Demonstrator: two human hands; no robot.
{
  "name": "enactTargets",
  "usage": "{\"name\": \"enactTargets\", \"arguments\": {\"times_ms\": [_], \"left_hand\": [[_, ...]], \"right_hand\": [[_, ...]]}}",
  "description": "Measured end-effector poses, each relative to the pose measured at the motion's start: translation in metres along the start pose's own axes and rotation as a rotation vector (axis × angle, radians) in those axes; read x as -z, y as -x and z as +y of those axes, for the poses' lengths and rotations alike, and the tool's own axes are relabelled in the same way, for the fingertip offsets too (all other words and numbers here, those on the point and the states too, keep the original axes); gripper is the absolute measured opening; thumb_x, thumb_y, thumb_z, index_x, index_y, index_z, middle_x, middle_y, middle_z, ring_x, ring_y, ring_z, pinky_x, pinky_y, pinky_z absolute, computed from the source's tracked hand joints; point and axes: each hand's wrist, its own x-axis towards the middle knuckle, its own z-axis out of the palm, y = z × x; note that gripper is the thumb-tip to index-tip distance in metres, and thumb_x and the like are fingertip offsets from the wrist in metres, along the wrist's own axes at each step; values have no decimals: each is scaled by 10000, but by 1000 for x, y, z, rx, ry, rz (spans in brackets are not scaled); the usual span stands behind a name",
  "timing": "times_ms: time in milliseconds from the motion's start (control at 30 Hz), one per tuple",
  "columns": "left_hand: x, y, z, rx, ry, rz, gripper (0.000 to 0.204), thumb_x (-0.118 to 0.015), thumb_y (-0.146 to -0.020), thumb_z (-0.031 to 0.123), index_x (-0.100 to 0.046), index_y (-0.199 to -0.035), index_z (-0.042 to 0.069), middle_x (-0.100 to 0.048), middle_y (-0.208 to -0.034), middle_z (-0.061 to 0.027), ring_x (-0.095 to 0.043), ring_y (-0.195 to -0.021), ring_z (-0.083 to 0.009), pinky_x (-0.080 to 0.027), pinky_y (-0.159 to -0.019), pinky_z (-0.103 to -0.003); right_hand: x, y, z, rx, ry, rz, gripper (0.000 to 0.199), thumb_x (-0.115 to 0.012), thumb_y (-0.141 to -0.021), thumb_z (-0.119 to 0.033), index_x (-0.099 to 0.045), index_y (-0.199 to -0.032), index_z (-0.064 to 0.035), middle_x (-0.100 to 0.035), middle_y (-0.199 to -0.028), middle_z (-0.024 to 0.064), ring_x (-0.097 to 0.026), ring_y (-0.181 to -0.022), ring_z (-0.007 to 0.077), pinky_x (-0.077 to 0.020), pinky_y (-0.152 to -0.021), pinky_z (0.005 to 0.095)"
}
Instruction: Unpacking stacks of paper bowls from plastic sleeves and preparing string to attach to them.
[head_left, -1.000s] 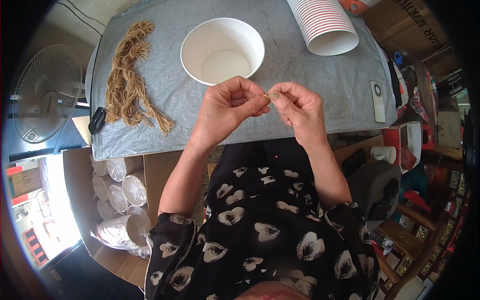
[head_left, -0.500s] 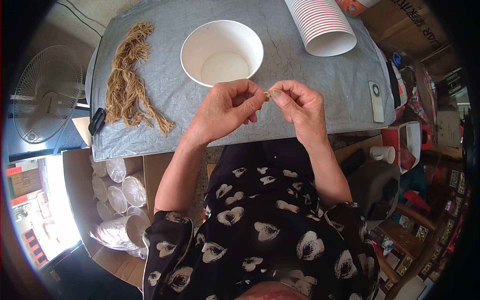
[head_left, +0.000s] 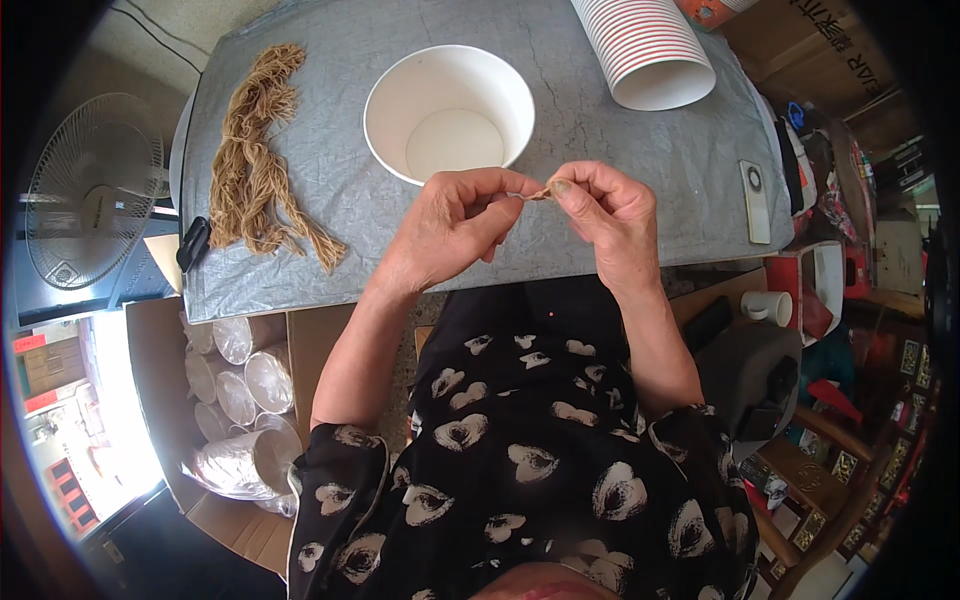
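I see the table (head_left: 640,150) under a grey cover, with a white bowl (head_left: 448,112) at its middle, a cup stack (head_left: 645,50) lying at the far right and a twine bundle (head_left: 258,165) at the left. My left hand (head_left: 450,225) and right hand (head_left: 610,215) meet just in front of the bowl, above the table's near edge. Each grip is pressed together, thumb on forefinger, pinching one short twine piece (head_left: 540,192) between them. I judge the piece could slip out, since so little of it shows past the fingertips, and drop off the table edge into my lap. A hard pull might also fray it.
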Motion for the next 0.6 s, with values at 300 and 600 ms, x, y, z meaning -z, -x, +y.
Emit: {"name": "enactTargets", "arguments": {"times_ms": [300,600], "left_hand": [[-9,0,-5,-101,33,53,202,-641,-997,119,-745,-1129,5,-506,-612,87,-430,-557,-1,-341,-498,-210],[-20,0,5,-216,-249,231,82,-781,-920,111,-764,-960,42,-557,-573,26,-449,-524,-26,-364,-493,-239]], "right_hand": [[3,0,-6,11,-33,19,125,-703,-994,-124,-721,-981,-1,-572,-716,-89,-430,-627,-15,-320,-549,177],[28,-2,-28,48,283,-211,106,-728,-969,-103,-698,-967,-2,-616,-779,-53,-493,-678,11,-406,-598,194]]}}
